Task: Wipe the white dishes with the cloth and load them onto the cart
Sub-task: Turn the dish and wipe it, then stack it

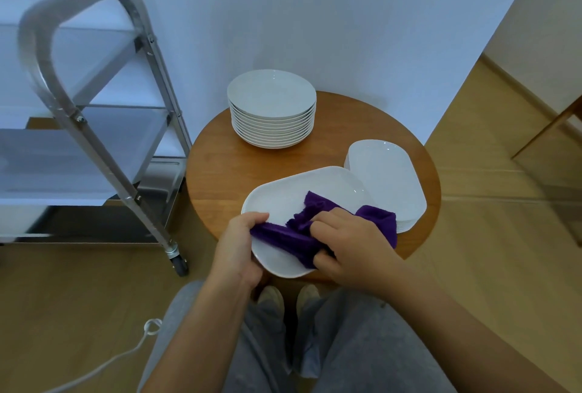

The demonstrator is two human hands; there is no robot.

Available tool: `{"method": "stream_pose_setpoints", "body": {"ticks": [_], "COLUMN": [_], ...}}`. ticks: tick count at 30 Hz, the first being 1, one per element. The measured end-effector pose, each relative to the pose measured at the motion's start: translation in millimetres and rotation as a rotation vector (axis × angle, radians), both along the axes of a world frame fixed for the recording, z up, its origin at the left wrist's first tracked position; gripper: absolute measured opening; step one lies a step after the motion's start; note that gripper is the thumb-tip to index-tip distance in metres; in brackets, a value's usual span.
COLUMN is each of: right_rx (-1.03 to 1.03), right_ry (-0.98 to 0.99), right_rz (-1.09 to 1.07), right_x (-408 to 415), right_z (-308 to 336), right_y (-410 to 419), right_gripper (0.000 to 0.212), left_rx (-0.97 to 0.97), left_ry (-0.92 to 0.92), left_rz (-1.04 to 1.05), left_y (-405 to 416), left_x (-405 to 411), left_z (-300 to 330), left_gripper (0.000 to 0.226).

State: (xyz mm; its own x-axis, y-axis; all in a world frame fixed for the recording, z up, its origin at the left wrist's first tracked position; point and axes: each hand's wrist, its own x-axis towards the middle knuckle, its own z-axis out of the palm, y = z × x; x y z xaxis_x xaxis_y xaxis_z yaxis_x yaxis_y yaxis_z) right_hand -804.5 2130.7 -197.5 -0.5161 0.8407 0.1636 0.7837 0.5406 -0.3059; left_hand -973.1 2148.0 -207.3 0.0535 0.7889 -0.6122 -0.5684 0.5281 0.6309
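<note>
A white rectangular dish (299, 200) with rounded corners is held above the near edge of a round wooden bench (217, 159). Its left rim is gripped by the left hand (241, 241), with the thumb curled over the top of the rim and one end of a purple cloth (302, 229) pinched beneath it. The cloth is spread across the dish's upper face and is pressed down by the right hand (349, 244), whose fingers are curled round a bunched part of the fabric; a loose end of the cloth hangs past the dish's right edge.

Just behind and to the right of the held dish, a stack of matching rectangular dishes (387, 178) is set on the bench, partly overlapped in the view by the held one. Further back, near the wall, a stack of round white plates (272, 109) is seen on the bench, well apart from the hands.

To the left of the bench a metal cart (94, 115) with a tubular handle, several tiers and a castor wheel is parked on the wooden floor (78, 292). No dish can be made out on its visible shelves, though the tiers are blurred. A white cable (126, 355) lies on the floor at lower left. The person's grey trousers (346, 345) and light shoes (271, 298) are seen below the hands.
</note>
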Motion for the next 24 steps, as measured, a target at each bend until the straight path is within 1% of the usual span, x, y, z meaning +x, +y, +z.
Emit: {"method": "stream_pose_setpoints", "body": {"ticks": [2, 4, 6, 7, 8, 10, 11, 12, 13, 14, 16, 17, 19, 20, 22, 23, 24], "right_rx": [0.086, 0.147, 0.161, 0.179, 0.185, 0.103, 0.042, 0.036, 0.072, 0.094, 0.136, 0.216, 0.407, 0.465, 0.504, 0.496, 0.442], "right_ry": [0.023, 0.108, 0.204, 0.203, 0.174, 0.089, 0.068, 0.038, -0.014, -0.047, -0.009, 0.015, 0.076, 0.119, 0.181, 0.189, 0.183], "right_rz": [-0.060, -0.192, -0.368, -0.408, -0.393, -0.232, -0.135, -0.050, 0.008, 0.037, 0.056, 0.073, 0.090, 0.076, 0.004, -0.050, -0.104], "right_x": [1, -4, -16, -22, -27, -34, -37, -40, -43, -45, -46, -45, -42, -41, -43, -44, -44], "right_z": [-2, -7, -12, -13, -16, -18, -18, -19, -19, -18, -14, -11, -3, 1, 10, 13, 17], "right_y": [-4, -10, -17, -19, -20, -17, -15, -12, -8, -5, 3, 8, 17, 20, 22, 22, 21], "right_gripper": [0.014, 0.017, 0.028, 0.037, 0.049, 0.071, 0.073, 0.069, 0.066, 0.066, 0.060, 0.054, 0.044, 0.039, 0.032, 0.031, 0.031], "left_rx": [0.002, 0.044, 0.080, 0.091, 0.094, 0.097, 0.112, 0.129, 0.141, 0.162, 0.221, 0.250, 0.322, 0.363, 0.451, 0.478, 0.491], "left_ry": [0.077, 0.129, 0.154, 0.166, 0.187, 0.290, 0.354, 0.398, 0.429, 0.441, 0.412, 0.415, 0.476, 0.492, 0.491, 0.491, 0.488], "left_rz": [0.001, -0.015, -0.040, -0.056, -0.077, -0.151, -0.191, -0.214, -0.223, -0.220, -0.239, -0.269, -0.309, -0.319, -0.330, -0.339, -0.353], "left_y": [0, -1, -1, -1, -1, -2, -5, -8, -11, -13, -17, -19, -21, -23, -26, -27, -26], "left_x": [-1, 0, 1, 0, 0, -1, 0, 2, 3, 3, 1, -1, -5, -7, -11, -14, -16], "left_z": [0, 1, 5, 7, 9, 10, 9, 8, 6, 5, 5, 6, 6, 8, 18, 23, 28], "left_gripper": [0.019, 0.019, 0.014, 0.015, 0.020, 0.039, 0.047, 0.056, 0.061, 0.061, 0.046, 0.042, 0.042, 0.047, 0.057, 0.059, 0.062]}}
